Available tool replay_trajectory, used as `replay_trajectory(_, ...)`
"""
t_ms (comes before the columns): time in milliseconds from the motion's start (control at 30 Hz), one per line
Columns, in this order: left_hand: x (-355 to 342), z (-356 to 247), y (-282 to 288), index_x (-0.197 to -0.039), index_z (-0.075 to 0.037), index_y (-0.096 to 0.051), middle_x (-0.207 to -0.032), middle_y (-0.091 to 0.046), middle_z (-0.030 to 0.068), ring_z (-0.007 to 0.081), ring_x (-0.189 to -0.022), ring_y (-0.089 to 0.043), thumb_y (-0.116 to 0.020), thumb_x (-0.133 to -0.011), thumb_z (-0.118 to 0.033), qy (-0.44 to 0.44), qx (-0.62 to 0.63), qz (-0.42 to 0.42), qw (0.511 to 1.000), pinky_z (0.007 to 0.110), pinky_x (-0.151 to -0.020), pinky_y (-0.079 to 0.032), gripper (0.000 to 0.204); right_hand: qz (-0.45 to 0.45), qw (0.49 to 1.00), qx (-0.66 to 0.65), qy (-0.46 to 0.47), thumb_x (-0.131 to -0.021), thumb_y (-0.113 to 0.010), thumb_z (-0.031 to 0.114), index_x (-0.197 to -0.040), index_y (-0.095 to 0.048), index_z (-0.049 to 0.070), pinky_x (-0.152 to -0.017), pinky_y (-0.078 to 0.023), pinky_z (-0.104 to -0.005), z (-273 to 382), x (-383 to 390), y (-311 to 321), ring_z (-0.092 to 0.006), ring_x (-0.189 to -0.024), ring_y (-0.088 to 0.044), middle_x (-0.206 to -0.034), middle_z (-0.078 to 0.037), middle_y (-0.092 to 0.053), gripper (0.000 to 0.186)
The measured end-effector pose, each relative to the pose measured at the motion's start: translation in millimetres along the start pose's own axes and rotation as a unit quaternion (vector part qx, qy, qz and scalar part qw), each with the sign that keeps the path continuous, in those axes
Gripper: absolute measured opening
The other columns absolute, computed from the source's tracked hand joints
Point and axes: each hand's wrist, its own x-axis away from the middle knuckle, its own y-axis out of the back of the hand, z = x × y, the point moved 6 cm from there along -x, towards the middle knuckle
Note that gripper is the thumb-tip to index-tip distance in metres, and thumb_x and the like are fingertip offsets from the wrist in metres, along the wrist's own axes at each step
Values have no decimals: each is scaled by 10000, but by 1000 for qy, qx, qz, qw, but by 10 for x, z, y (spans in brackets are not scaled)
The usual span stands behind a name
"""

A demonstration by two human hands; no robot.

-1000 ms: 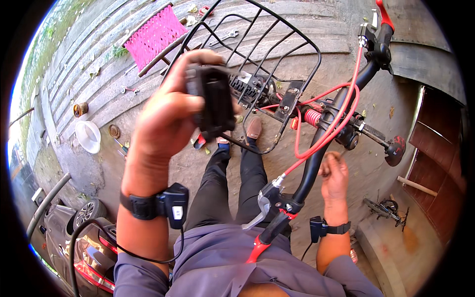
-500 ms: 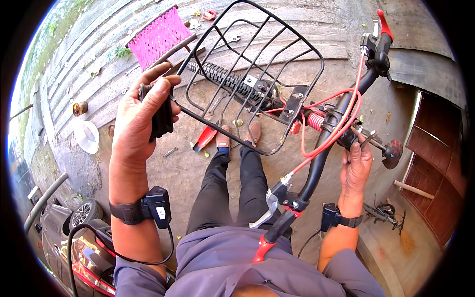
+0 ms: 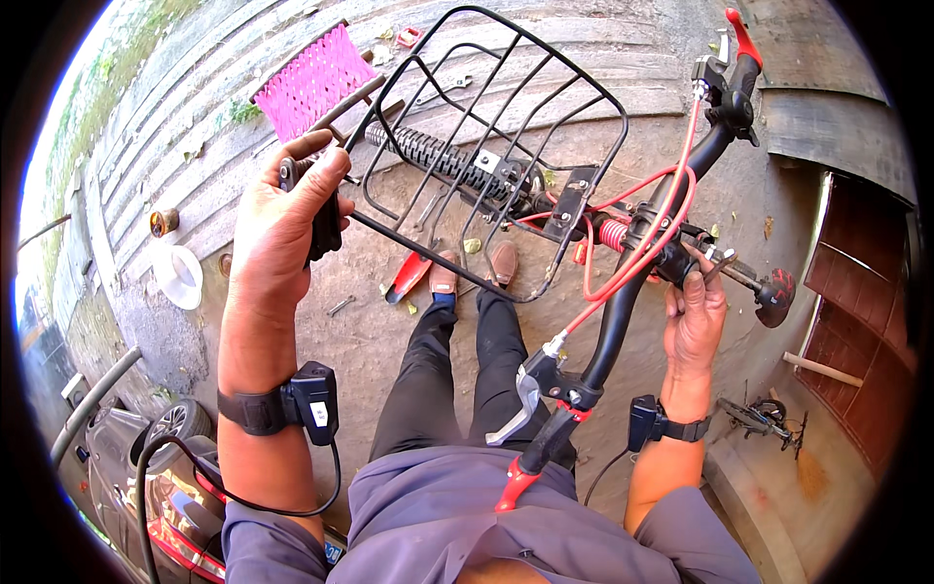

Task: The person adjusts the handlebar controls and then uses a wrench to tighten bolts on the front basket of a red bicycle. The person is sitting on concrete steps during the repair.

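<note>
My left hand (image 3: 282, 214) is closed around a black block-shaped object (image 3: 325, 226) with a round metal screw at its end; most of it hides behind the fingers. Its fingertips sit beside the near-left corner of a black wire basket (image 3: 409, 237). My right hand (image 3: 697, 316) pinches a slim metal piece (image 3: 718, 265), its kind unclear, beside the stem at the middle of the black handlebar (image 3: 617, 326). Red cables (image 3: 637, 263) loop across the bar. Beyond the basket bars shows a knobby front tyre (image 3: 428, 151). A black-and-red saddle (image 3: 775, 297) is to the right.
A pink woven stool (image 3: 313, 83) stands at upper left. A white bowl (image 3: 178, 277), a tin (image 3: 163, 223), a red-and-black object (image 3: 407, 276) and a wrench (image 3: 428, 209) lie on the ground. A parked car (image 3: 146, 467) is at lower left, a small bicycle (image 3: 759, 417) at lower right.
The handlebar and basket have shifted slightly left in view. My left hand has turned a little, showing the black object from another side. My right hand stays by the stem.
</note>
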Motion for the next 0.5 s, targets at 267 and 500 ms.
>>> replay_trajectory(267,-11,61,-6,-1206,-14,-571,-989,-671,107,103,-649,-615,-713,-889,-272,22,-18,-9,1000,242,-559,-506,433,-11,1000,-7,2,-914,-680,317,-1233,-599,10,-494,-301,-189,-11,0,-20,-20,-566,-357,-750,68,-506,450)
replay_trajectory(500,7,111,40,-1197,-20,-565,-995,-672,113,108,-645,-617,-702,-896,-287,16,21,-5,1000,241,-563,-506,426,-16,1000,-7,4,-932,-659,291,-1228,-601,15,-498,-306,-191,-11,17,-14,-21,-565,-361,-745,70,-500,409)
